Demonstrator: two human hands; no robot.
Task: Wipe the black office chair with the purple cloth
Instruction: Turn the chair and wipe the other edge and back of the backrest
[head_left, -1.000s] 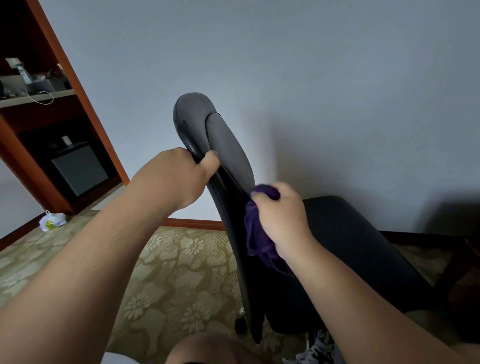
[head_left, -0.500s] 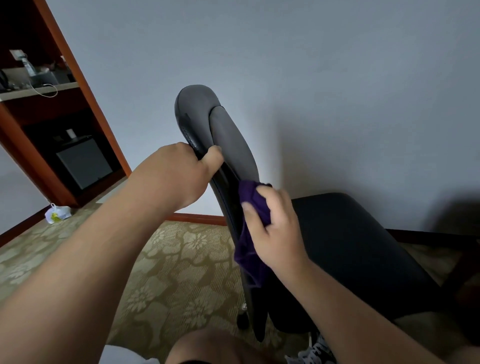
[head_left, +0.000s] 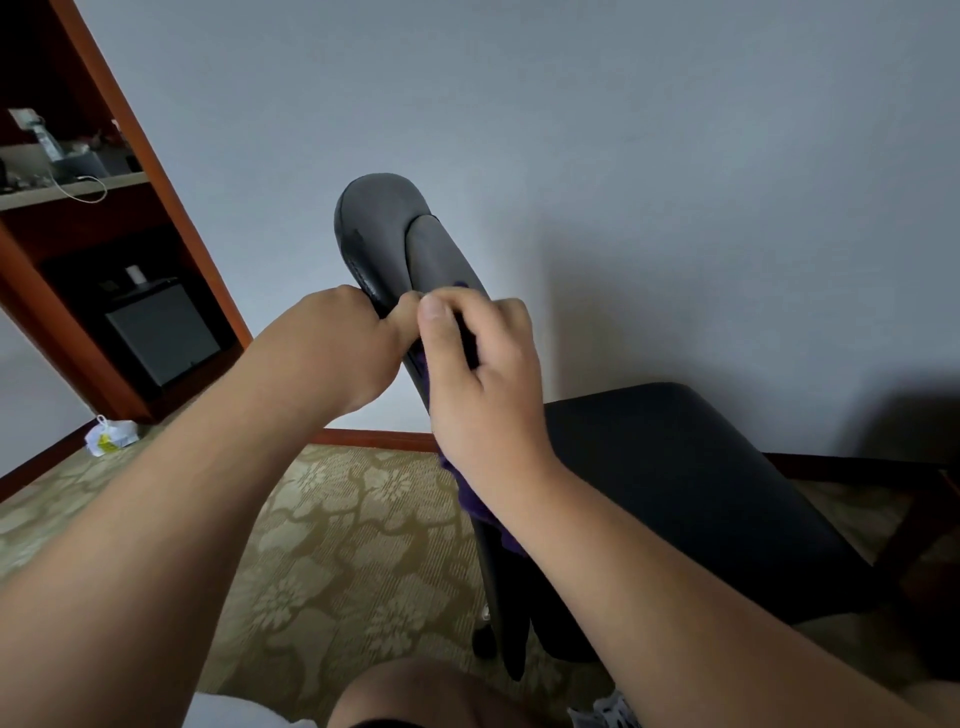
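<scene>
Clutching the purple cloth (head_left: 475, 501) against the backrest edge of the black office chair (head_left: 384, 234), the right hand (head_left: 483, 395) is sliding upward, now meeting the left hand (head_left: 332, 348) gripping that edge, likely finishing this stroke

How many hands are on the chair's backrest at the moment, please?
2. The left hand grips the backrest near its top; the right hand holds the cloth against it, right beside the left. Neither is hidden.
</scene>
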